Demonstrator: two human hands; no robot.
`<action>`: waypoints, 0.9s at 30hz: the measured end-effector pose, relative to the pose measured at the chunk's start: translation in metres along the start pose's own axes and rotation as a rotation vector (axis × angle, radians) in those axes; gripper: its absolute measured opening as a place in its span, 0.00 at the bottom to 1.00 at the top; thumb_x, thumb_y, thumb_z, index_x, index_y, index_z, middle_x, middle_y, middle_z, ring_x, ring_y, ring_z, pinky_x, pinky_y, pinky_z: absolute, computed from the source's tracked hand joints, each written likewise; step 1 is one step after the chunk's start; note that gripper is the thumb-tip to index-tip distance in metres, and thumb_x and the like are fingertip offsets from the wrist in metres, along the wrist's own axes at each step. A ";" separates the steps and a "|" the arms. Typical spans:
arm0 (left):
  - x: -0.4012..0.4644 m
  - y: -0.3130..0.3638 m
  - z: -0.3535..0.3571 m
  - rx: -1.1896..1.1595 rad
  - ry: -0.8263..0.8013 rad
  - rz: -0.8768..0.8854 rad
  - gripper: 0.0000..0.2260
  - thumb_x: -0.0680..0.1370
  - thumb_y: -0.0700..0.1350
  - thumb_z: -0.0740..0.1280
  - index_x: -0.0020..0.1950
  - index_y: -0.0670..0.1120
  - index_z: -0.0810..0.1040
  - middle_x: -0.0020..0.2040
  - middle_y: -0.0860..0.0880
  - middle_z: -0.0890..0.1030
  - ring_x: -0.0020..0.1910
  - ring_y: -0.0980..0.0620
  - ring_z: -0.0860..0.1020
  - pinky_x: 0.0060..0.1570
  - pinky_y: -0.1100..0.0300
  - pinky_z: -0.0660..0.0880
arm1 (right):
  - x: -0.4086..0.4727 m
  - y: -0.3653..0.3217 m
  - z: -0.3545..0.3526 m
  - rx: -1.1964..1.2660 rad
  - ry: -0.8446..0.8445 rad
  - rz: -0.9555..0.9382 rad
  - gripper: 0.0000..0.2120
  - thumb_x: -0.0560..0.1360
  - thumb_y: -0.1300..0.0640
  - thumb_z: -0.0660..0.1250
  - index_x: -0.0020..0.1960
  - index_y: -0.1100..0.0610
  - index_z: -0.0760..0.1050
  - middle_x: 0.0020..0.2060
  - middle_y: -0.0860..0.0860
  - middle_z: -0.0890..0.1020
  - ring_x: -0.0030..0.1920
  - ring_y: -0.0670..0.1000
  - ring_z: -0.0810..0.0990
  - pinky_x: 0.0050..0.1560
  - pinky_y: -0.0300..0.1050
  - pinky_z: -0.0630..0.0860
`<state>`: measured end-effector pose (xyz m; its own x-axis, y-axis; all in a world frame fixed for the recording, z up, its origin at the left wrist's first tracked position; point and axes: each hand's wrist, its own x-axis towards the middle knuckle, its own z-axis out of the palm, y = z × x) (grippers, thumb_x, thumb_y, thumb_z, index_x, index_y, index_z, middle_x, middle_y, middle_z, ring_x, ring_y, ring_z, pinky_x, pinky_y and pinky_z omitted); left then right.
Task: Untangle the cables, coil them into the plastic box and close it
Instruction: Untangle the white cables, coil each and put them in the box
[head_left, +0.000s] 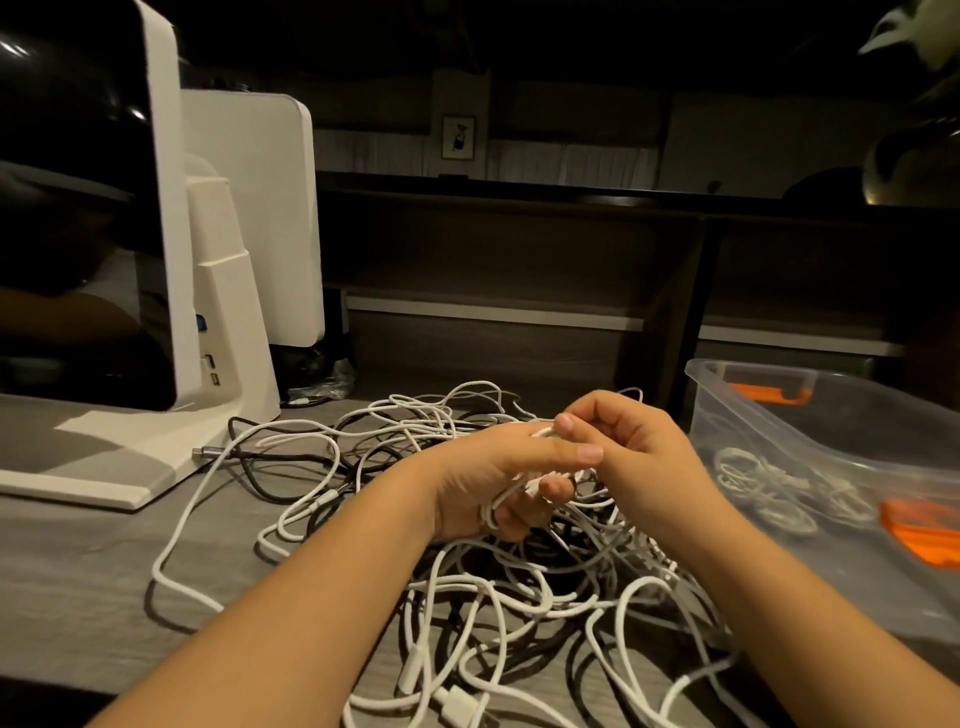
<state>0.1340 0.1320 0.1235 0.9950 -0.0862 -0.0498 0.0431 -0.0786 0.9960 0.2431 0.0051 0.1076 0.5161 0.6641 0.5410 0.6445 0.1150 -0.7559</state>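
A tangle of white and black cables (483, 587) lies spread over the grey desk in front of me. My left hand (493, 483) holds a small bundle of white cable loops (535, 480) wound round its fingers, above the pile. My right hand (618, 447) pinches a white cable strand between thumb and forefinger just over the left hand's fingers. The clear plastic box (831, 415) stands open at the right, with a coiled cable (763, 488) inside on its floor and orange latches (914, 535) on its sides.
A white monitor stand and base (135, 457) occupy the desk's left side, with a second white screen back (254, 208) behind. A black cable with a metal plug (208, 453) runs beside the base. Dark shelving lies beyond the desk's far edge.
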 end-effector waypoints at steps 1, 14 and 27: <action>0.000 0.000 0.000 0.022 -0.009 0.009 0.10 0.76 0.47 0.70 0.57 0.51 0.76 0.33 0.54 0.71 0.27 0.60 0.66 0.24 0.69 0.59 | 0.000 -0.001 0.000 -0.017 0.001 -0.001 0.08 0.78 0.53 0.68 0.40 0.48 0.80 0.35 0.59 0.80 0.37 0.61 0.77 0.40 0.54 0.75; 0.000 -0.003 -0.001 -0.056 -0.084 -0.002 0.17 0.81 0.31 0.59 0.64 0.48 0.72 0.42 0.50 0.78 0.34 0.57 0.74 0.34 0.65 0.73 | -0.001 -0.006 -0.006 -0.247 -0.159 0.062 0.17 0.75 0.40 0.62 0.38 0.51 0.78 0.29 0.47 0.79 0.32 0.47 0.76 0.36 0.44 0.73; 0.003 0.000 0.005 -0.050 0.110 -0.145 0.17 0.76 0.30 0.51 0.53 0.48 0.71 0.34 0.50 0.74 0.27 0.58 0.65 0.23 0.70 0.59 | -0.003 -0.003 0.000 -0.384 0.039 -0.059 0.11 0.76 0.45 0.64 0.39 0.51 0.74 0.32 0.49 0.79 0.34 0.48 0.77 0.36 0.46 0.74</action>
<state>0.1369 0.1270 0.1230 0.9817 0.0315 -0.1876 0.1886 -0.0322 0.9815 0.2398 0.0029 0.1087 0.4882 0.6353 0.5984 0.8340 -0.1375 -0.5344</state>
